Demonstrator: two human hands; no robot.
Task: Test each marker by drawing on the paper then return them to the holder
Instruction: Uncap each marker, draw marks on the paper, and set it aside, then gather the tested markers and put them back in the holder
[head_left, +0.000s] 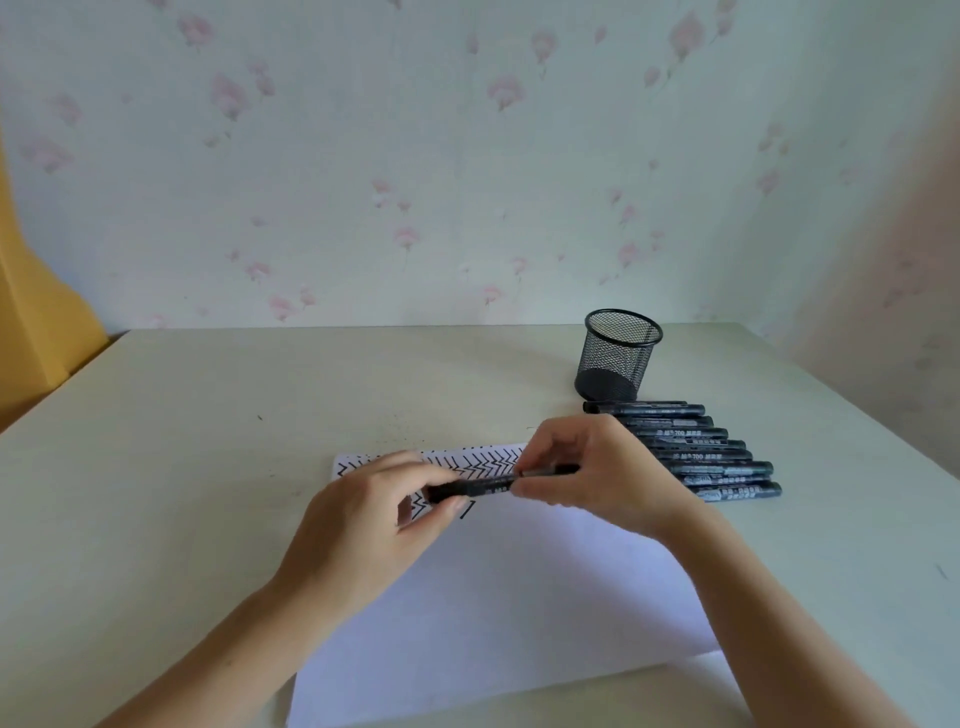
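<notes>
Now gripping marker (470, 488) over paper (498, 582): left hand (363, 525) pinches barrel, right hand (587, 478) pinches cap end. Pull straight apart, steady, tip away from fingers.

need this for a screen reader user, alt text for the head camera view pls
Both hands, left hand and right hand, hold one black marker over zigzag-marked paper; a marker row lies right, by an empty mesh holder.
</notes>
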